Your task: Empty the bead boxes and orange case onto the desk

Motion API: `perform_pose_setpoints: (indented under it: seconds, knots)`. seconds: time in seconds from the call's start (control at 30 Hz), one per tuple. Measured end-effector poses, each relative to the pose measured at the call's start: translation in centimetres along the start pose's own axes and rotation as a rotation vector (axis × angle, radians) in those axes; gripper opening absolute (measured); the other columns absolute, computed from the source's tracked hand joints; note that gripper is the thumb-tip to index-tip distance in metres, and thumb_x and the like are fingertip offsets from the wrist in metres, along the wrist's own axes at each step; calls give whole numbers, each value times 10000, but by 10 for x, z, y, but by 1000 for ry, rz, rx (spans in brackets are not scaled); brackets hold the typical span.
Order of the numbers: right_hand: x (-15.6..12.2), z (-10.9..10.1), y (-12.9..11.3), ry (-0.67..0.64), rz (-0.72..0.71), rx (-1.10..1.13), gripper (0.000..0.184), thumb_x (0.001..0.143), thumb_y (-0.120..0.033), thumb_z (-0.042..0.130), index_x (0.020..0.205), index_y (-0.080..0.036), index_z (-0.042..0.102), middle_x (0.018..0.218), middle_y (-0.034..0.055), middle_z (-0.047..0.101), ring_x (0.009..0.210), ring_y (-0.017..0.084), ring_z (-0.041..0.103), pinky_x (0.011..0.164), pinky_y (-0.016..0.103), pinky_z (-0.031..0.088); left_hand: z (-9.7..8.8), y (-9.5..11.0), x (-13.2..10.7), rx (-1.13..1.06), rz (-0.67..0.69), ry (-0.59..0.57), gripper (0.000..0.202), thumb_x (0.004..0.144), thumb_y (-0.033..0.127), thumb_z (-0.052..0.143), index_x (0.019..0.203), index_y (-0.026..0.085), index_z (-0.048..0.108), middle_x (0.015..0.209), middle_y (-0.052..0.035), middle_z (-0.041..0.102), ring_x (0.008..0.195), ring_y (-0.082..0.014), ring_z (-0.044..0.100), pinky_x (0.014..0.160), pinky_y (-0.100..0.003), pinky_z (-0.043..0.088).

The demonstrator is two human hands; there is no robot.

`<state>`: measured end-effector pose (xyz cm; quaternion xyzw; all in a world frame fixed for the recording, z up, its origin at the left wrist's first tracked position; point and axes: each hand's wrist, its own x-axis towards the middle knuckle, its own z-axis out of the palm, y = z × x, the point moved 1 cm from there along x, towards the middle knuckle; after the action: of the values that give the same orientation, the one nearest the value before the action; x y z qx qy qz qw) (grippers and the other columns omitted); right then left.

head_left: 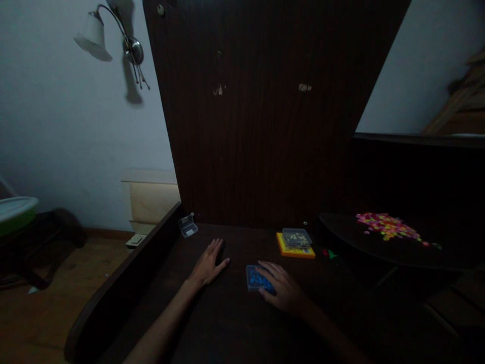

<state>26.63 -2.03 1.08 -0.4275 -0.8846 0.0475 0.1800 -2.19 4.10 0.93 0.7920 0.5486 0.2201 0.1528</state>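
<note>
My left hand (207, 264) lies flat on the dark wooden tabletop (227, 323), its fingers stretched forward and the thumb apart, holding nothing. To its right is a small clear plastic box (253, 279) filled with blue pieces, too small and dark to name. My right hand (282, 289) grips this box from the right side, thumb at the near edge and fingers across the far part. The hand covers the box's right end.
An open, small clear case (188, 226) stands at the back left. Behind my right hand, another clear box (296, 237) with pale pieces rests on a yellow-orange box (295, 253). Red and green bits (330, 254) lie beside it. Colourful small pieces (388, 226) are heaped on a side shelf (341, 225).
</note>
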Motion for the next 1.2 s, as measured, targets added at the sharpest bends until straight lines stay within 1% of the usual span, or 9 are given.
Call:
perform_pose_setpoints:
  seconds: [0.13, 0.3, 0.43, 0.53, 0.63, 0.77, 0.87, 0.97, 1.2]
  knots:
    - [-5, 22, 4, 201, -158, -200, 530, 831, -235, 558, 1352, -139, 556, 1419, 182, 509, 1307, 305, 495, 1047, 467, 463, 4, -1, 10, 9, 102, -19, 523, 948, 402, 420, 1414, 168, 453, 1514, -129, 394, 1445, -245, 283, 1191, -463, 256]
    - [-4, 43, 9, 252, -191, -320, 559, 800, -251, 577, 1343, -117, 561, 1399, 191, 528, 1288, 314, 513, 1045, 461, 465, 8, -10, 14, -2, 150, 33, 397, 956, 319, 379, 1221, 166, 632, 1381, -121, 565, 1376, -235, 421, 1159, -452, 341]
    - [-2, 52, 10, 278, -195, -384, 586, 798, -268, 574, 1363, -115, 540, 1403, 183, 526, 1285, 315, 514, 1085, 458, 417, 3, -7, 11, -16, 207, 129, 367, 940, 297, 414, 1206, 186, 642, 1347, -102, 597, 1357, -246, 452, 1164, -484, 335]
    - [-2, 53, 8, 287, -209, -431, 572, 817, -288, 560, 1353, -87, 541, 1407, 211, 511, 1285, 335, 508, 1081, 469, 408, 1, 11, -1, -53, 248, 179, 413, 932, 371, 477, 1298, 211, 580, 1380, -98, 568, 1359, -261, 449, 1171, -496, 324]
    - [-2, 50, 7, 273, -234, -468, 574, 830, -315, 557, 1342, -54, 539, 1409, 243, 495, 1307, 354, 480, 1072, 477, 408, 10, 41, -16, -129, 348, 65, 620, 869, 455, 593, 1430, 245, 435, 1449, -103, 494, 1385, -281, 407, 1175, -491, 319]
    - [0, 45, 8, 225, -278, -460, 607, 827, -364, 571, 1340, -41, 536, 1382, 248, 523, 1291, 363, 494, 1076, 479, 400, 32, 74, -25, -222, 461, -119, 961, 758, 507, 715, 1529, 214, 221, 1567, -146, 288, 1439, -323, 288, 1173, -516, 302]
    - [2, 44, 8, 217, -305, -463, 629, 809, -375, 592, 1323, -16, 544, 1358, 261, 540, 1269, 367, 515, 1074, 463, 406, 38, 79, -20, -267, 453, -171, 782, 857, 487, 632, 1507, 228, 283, 1503, -138, 410, 1390, -274, 382, 1167, -476, 321]
    - [3, 44, 6, 249, -323, -498, 578, 825, -328, 559, 1313, -18, 553, 1335, 259, 563, 1245, 361, 538, 1052, 457, 428, 35, 74, -14, -282, 503, -210, 701, 884, 467, 610, 1488, 249, 329, 1482, -127, 442, 1374, -268, 401, 1171, -476, 303]
    - [6, 45, 2, 266, -354, -553, 555, 842, -335, 534, 1279, 5, 574, 1278, 284, 595, 1200, 383, 568, 1007, 478, 460, 32, 69, -11, -359, 482, -206, 712, 852, 461, 657, 1464, 242, 368, 1445, -133, 476, 1329, -268, 432, 1130, -446, 362]
